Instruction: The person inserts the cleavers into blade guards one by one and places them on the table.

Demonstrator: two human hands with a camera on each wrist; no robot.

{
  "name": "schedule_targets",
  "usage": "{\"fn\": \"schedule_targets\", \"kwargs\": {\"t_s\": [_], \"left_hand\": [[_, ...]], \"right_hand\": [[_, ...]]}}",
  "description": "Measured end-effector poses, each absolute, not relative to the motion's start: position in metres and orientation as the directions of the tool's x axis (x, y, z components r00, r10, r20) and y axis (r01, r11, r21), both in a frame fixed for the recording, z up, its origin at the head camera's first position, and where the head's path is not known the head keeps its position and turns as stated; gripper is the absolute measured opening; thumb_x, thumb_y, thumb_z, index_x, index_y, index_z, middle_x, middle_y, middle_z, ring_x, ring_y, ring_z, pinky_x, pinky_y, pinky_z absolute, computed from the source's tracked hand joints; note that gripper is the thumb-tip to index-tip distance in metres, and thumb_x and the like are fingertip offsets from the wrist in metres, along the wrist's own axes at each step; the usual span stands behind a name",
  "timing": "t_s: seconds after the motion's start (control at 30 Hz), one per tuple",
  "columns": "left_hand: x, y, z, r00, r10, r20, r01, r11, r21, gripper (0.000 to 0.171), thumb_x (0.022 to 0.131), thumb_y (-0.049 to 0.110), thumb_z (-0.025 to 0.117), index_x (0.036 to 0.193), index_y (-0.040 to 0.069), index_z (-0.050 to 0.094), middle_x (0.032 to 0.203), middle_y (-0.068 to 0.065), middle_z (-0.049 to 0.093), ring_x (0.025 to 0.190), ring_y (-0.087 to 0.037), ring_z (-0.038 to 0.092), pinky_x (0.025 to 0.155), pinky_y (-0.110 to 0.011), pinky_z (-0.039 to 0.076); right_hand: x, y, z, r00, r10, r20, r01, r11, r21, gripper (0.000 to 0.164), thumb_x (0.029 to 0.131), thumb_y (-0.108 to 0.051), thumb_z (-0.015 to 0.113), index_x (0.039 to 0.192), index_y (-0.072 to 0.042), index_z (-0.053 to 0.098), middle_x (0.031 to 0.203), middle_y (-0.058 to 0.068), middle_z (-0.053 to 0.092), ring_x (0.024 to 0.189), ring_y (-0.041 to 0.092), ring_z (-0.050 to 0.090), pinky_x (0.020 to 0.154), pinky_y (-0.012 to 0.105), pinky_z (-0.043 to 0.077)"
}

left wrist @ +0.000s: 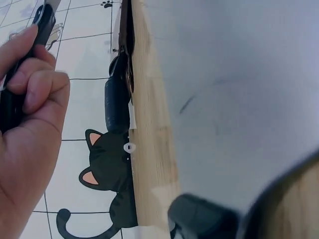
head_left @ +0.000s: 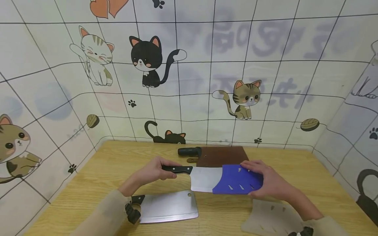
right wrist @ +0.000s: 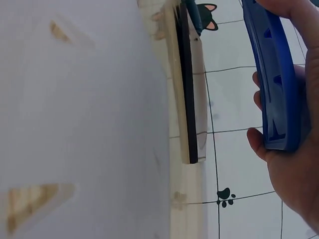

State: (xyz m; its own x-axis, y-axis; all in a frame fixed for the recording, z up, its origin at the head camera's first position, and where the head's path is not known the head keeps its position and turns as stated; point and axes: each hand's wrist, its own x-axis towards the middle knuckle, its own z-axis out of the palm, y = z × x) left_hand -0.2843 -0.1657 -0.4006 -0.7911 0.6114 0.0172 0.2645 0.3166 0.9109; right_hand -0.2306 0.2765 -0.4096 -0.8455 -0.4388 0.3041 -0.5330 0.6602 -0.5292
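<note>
My left hand grips the black riveted handle of a cleaver, held level over the table. A blue blade guard covers the outer half of its blade. My right hand holds the guard's far end, thumb and fingers on opposite edges. In the right wrist view, the guard shows slots along its side. Below the left forearm lies a second cleaver, its bare blade flat and its handle partly hidden by the wrist. A whitish blade guard lies beneath the right forearm.
At the back of the wooden table, against the wall, lies a brown sheath with a black handle sticking out to the left. Cat-printed white sheeting encloses the back and sides.
</note>
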Motion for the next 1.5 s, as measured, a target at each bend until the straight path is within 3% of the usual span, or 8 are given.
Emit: {"fn": "schedule_targets", "kwargs": {"t_s": [0.2, 0.33, 0.47, 0.6, 0.83, 1.1, 1.27, 1.5], "left_hand": [[-0.286, -0.169, -0.4, -0.769, 0.64, -0.006, 0.231, 0.286, 0.93, 0.039, 0.09, 0.007, 0.077, 0.128, 0.008, 0.073, 0.094, -0.006, 0.066, 0.057, -0.011, 0.033, 0.052, -0.023, 0.029], [-0.286, -0.166, -0.401, -0.789, 0.614, -0.002, 0.227, 0.294, 0.929, 0.037, 0.091, 0.012, 0.077, 0.127, 0.009, 0.074, 0.082, -0.002, 0.06, 0.057, -0.013, 0.03, 0.052, -0.025, 0.028], [-0.286, -0.161, -0.401, -0.812, 0.583, 0.028, 0.252, 0.308, 0.917, 0.034, 0.093, 0.017, 0.077, 0.126, 0.011, 0.075, 0.079, 0.001, 0.06, 0.057, -0.013, 0.031, 0.052, -0.025, 0.028], [-0.285, -0.16, -0.399, -0.794, 0.607, 0.048, 0.279, 0.293, 0.914, 0.035, 0.093, 0.012, 0.075, 0.128, 0.009, 0.073, 0.081, -0.001, 0.062, 0.056, -0.012, 0.031, 0.051, -0.024, 0.029], [-0.286, -0.161, -0.399, -0.763, 0.646, 0.025, 0.288, 0.305, 0.908, 0.037, 0.09, 0.011, 0.078, 0.128, 0.01, 0.074, 0.073, 0.001, 0.055, 0.055, -0.011, 0.031, 0.049, -0.024, 0.027], [-0.283, -0.146, -0.406, -0.802, 0.595, 0.058, 0.265, 0.266, 0.927, 0.034, 0.09, 0.011, 0.078, 0.124, 0.008, 0.076, 0.074, 0.001, 0.057, 0.056, -0.011, 0.034, 0.05, -0.023, 0.029], [-0.283, -0.142, -0.41, -0.824, 0.56, 0.083, 0.267, 0.255, 0.93, 0.035, 0.09, 0.011, 0.078, 0.124, 0.004, 0.074, 0.084, -0.002, 0.065, 0.06, -0.01, 0.039, 0.053, -0.022, 0.033], [-0.284, -0.143, -0.408, -0.784, 0.616, 0.071, 0.253, 0.213, 0.944, 0.037, 0.09, 0.006, 0.077, 0.127, 0.004, 0.073, 0.074, 0.003, 0.057, 0.056, -0.01, 0.032, 0.051, -0.023, 0.028]], "right_hand": [[-0.232, 0.273, -0.409, -0.841, -0.457, 0.291, -0.539, 0.652, -0.533, 0.092, 0.06, -0.033, 0.095, 0.144, -0.015, 0.061, 0.144, 0.011, 0.054, 0.126, 0.029, 0.047, 0.089, 0.033, 0.047], [-0.234, 0.272, -0.408, -0.839, -0.448, 0.31, -0.544, 0.66, -0.519, 0.095, 0.058, -0.032, 0.095, 0.144, -0.013, 0.06, 0.144, 0.012, 0.055, 0.126, 0.031, 0.047, 0.09, 0.035, 0.047], [-0.236, 0.272, -0.408, -0.843, -0.429, 0.325, -0.539, 0.673, -0.508, 0.096, 0.058, -0.031, 0.096, 0.145, -0.01, 0.06, 0.145, 0.012, 0.054, 0.13, 0.032, 0.045, 0.094, 0.044, 0.046], [-0.236, 0.271, -0.409, -0.845, -0.427, 0.321, -0.535, 0.677, -0.506, 0.096, 0.059, -0.032, 0.096, 0.144, -0.008, 0.059, 0.144, 0.014, 0.054, 0.13, 0.036, 0.045, 0.095, 0.053, 0.045], [-0.234, 0.264, -0.409, -0.822, -0.469, 0.324, -0.569, 0.653, -0.5, 0.094, 0.058, -0.035, 0.098, 0.142, -0.014, 0.062, 0.143, 0.009, 0.057, 0.128, 0.028, 0.047, 0.095, 0.041, 0.046], [-0.236, 0.249, -0.41, -0.85, -0.437, 0.293, -0.524, 0.658, -0.541, 0.097, 0.06, -0.034, 0.096, 0.146, -0.011, 0.058, 0.147, 0.01, 0.053, 0.134, 0.036, 0.043, 0.097, 0.062, 0.042], [-0.236, 0.248, -0.411, -0.852, -0.422, 0.31, -0.523, 0.656, -0.544, 0.098, 0.061, -0.035, 0.097, 0.146, -0.008, 0.057, 0.147, 0.011, 0.053, 0.134, 0.038, 0.043, 0.098, 0.063, 0.042], [-0.235, 0.25, -0.41, -0.825, -0.449, 0.343, -0.565, 0.645, -0.515, 0.094, 0.061, -0.038, 0.097, 0.144, -0.011, 0.06, 0.144, 0.01, 0.056, 0.13, 0.034, 0.045, 0.095, 0.062, 0.042]]}}
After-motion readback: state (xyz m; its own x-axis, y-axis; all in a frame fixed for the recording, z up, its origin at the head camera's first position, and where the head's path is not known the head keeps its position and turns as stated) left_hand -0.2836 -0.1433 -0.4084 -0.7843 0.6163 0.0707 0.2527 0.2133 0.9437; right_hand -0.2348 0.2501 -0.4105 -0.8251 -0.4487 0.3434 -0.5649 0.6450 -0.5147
